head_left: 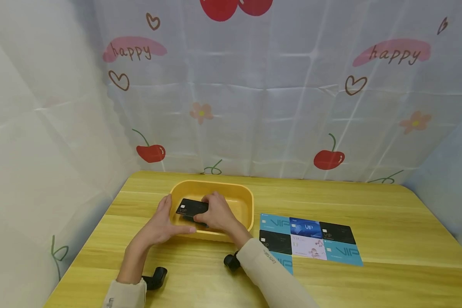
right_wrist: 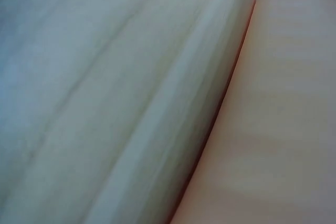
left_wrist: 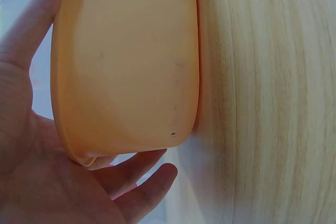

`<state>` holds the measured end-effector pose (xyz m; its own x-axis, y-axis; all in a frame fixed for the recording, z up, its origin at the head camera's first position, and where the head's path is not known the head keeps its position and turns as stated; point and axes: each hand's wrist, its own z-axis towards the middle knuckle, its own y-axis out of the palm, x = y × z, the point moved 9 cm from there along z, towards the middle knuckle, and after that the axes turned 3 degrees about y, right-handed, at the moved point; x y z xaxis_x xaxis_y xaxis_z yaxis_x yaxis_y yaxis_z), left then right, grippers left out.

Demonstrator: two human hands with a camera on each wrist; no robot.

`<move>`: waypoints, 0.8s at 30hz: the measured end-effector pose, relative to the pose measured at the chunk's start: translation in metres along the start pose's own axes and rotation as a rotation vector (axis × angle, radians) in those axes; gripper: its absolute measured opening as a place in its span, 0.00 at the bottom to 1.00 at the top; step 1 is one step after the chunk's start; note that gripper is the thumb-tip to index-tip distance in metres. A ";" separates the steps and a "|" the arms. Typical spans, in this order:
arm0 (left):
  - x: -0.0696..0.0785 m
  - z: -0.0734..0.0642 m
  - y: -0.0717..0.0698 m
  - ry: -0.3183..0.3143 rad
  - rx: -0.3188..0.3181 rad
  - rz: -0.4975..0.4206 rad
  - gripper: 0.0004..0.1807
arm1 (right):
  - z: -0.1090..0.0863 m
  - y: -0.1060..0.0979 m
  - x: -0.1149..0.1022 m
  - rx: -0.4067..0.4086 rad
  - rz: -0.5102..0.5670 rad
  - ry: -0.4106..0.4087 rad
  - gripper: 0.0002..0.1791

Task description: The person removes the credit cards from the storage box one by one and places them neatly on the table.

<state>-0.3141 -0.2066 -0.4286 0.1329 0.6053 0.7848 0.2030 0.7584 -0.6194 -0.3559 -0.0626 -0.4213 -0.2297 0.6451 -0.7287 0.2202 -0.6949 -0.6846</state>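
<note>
A yellow plastic bin (head_left: pixel 247 201) sits on the wooden table, left of centre. My left hand (head_left: pixel 159 224) grips its left end, thumb along the front rim and fingers round the side; the left wrist view shows these fingers (left_wrist: pixel 147 187) bent about the bin's end wall (left_wrist: pixel 131 66). Inside the bin, my right hand (head_left: pixel 217 214) pinches a black VIP card (head_left: pixel 190 207) by its right part. Beneath that card another dark piece partly shows. In the right wrist view the bin's side (right_wrist: pixel 278 114) fills the right part, and the right hand is out of sight.
Right of the bin several VIP cards lie edge to edge: a dark blue card (head_left: pixel 305 227), a pink card (head_left: pixel 309 247), a black card (head_left: pixel 336 233) and light blue ones such as the lower right card (head_left: pixel 342 252). A printed curtain (head_left: pixel 254 128) hangs behind the table (head_left: pixel 389 222).
</note>
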 end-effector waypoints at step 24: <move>-0.001 0.000 0.000 -0.018 -0.016 0.005 0.74 | -0.018 -0.018 -0.011 0.057 0.032 -0.102 0.29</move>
<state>-0.3137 -0.2069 -0.4294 0.1167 0.6134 0.7811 0.2182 0.7514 -0.6227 -0.3400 -0.0515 -0.4015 -0.3192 0.5886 -0.7427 0.1757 -0.7334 -0.6567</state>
